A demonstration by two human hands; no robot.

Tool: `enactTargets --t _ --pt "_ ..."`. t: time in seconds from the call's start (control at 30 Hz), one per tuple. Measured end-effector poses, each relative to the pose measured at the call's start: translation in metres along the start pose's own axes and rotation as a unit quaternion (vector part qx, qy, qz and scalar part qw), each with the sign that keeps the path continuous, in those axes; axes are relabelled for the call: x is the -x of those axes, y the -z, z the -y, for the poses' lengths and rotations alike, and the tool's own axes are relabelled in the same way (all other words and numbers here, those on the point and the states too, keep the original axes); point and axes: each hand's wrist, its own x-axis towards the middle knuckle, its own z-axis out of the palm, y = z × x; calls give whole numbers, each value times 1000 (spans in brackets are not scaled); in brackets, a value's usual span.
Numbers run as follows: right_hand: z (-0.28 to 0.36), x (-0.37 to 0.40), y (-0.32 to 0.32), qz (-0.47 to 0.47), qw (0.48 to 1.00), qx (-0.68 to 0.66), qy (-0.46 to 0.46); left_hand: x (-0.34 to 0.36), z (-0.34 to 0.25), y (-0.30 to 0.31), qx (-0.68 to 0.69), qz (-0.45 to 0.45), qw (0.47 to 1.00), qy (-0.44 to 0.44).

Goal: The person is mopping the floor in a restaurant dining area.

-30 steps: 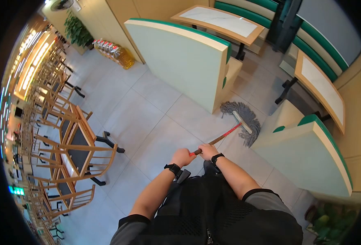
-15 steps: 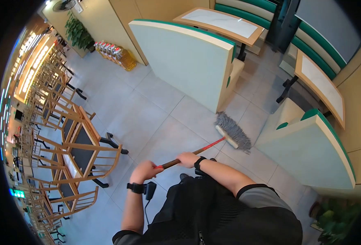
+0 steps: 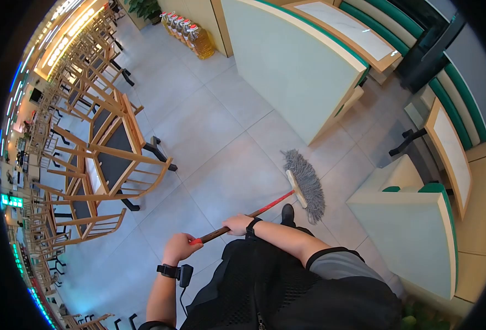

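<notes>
A mop (image 3: 308,184) with a grey string head lies against the tiled floor, in front of the near end of a booth partition. Its red and brown handle slants down to the left, toward my body. My left hand (image 3: 180,248) is wrapped round the red top end of the handle. Further down, my right hand (image 3: 237,224) grips the brown part. Both wrists carry black bands, and a small black device with a cable hangs at the left one. A black shoe (image 3: 288,215) shows just beside the mop head.
Pale booth partitions (image 3: 287,66) with green tops stand ahead and at right, around tables (image 3: 342,25) and striped benches. Wooden chairs (image 3: 127,165) rest upturned on tables at left. Several oil bottles (image 3: 199,41) stand by the far wall, near a potted plant (image 3: 144,7).
The mop head has swung left and nearer to me, away from the gap between partitions. Both hands have shifted slightly left and down with the handle. My view has turned, and a shoe has come forward.
</notes>
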Motion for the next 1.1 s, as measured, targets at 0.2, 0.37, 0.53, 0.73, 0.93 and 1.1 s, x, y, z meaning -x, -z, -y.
enactTargets --t 0.2,0.37,0.53,0.73,0.93,1.1 --pt "-43 21 -6 -28 1000 5 -9 -18 -25 -33 3 -18 1000 -16" --pt "-96 68 14 -92 989 -21 -111 -61 -89 -45 11 -14 998 -62" --pt "-165 119 25 -184 956 34 -225 -123 -171 -68 -19 7 989 -146" --pt "-225 188 54 -365 853 -1 -373 -185 -306 -96 -56 -25 976 -209" --pt "-231 230 58 -343 854 -9 -392 -186 -335 -125 -78 32 969 -234" --pt "-201 211 52 -345 877 44 -331 -147 -291 -87 -62 39 973 -220"
